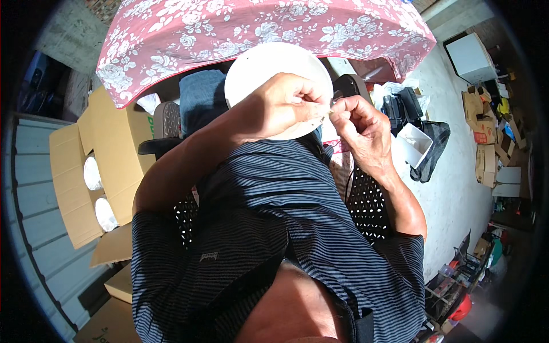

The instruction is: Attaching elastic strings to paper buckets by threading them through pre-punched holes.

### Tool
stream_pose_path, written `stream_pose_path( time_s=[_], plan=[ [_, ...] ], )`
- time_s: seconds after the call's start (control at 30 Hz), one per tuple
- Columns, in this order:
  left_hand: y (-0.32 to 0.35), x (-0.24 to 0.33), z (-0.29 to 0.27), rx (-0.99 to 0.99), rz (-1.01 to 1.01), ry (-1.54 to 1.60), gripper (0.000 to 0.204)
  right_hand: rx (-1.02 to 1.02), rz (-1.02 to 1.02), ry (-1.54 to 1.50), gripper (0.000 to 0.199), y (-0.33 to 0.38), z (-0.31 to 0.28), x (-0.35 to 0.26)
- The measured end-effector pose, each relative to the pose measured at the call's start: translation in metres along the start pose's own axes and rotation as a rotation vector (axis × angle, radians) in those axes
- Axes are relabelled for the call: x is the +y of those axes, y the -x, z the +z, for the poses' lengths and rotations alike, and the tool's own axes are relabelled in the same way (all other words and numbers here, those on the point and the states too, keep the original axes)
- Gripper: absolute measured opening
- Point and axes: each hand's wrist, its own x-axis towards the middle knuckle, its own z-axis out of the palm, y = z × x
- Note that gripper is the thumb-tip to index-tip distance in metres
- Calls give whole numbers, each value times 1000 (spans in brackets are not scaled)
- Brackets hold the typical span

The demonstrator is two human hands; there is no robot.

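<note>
A round white plate-like disc (269, 60) rests on my lap, brightly lit by the sun. My left hand (289, 106) is over its right part, fingers curled and pinched together. Just past the disc's right edge, my right hand (364, 130) is closed too, its thumb and fingertips meeting those of the left. Something small and pale shows where the fingertips come together, too tiny to make out. A small dark speck lies on the disc near its far edge.
Ahead hangs a pink floral tablecloth (263, 28) over a table. Open cardboard boxes (123, 154) with white rolls stand on my left. To the right, a white container (414, 144) and black bags (433, 148) lie on the floor; cartons (485, 117) are heaped farther off.
</note>
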Motion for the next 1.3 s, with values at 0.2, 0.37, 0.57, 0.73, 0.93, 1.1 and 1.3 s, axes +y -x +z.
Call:
stream_pose_path(
  time_s=[0.2, 0.37, 0.57, 0.73, 0.93, 1.1, 1.3],
  plan=[
    [-1, -5, 1, 42, -99, 266, 17, 4, 86, -54, 8, 0, -1, -6],
    [-3, -6, 5, 70, -58, 313, 19, -28, 178, -93, 9, -1, -3, -8],
    [-5, -6, 2, 59, -142, 371, 20, -51, 174, -213, 8, -2, -2, -8],
    [-5, -1, 3, 137, -116, 342, 20, 28, 35, -114, 8, 0, 0, -3],
    [-3, 9, 12, 252, -77, 225, 21, 18, 120, 5, 16, 1, -1, -15],
    [-6, 8, 19, 312, 6, 92, 21, 10, 167, -112, 23, 0, -5, -15],
    [-6, 3, 25, 362, 71, 1, 17, 63, 165, -142, 18, -3, -4, -3]
  ],
)
